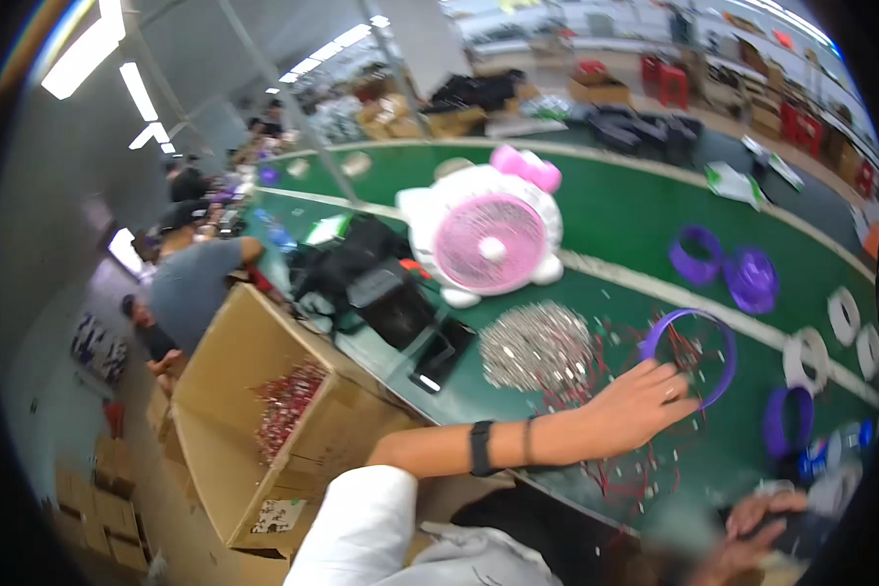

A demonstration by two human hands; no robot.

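My left hand, with a dark watch on its wrist, reaches across the green bench. Its fingers are curled at the lower left edge of a purple ring and appear to grip it; they hide that part of the rim. Red wires show through the ring, and more of these wires with small metal ends lie scattered under my forearm. Just left of them rests a heap of small silvery metal parts. I do not see my right hand; the hands at the lower right seem to be another person's.
Behind the heap stands a white cat-shaped fan with a pink grille. A phone and black bag lie left. A cardboard box holds red wires. Purple rings and white rings are at right. A person's hands are close by.
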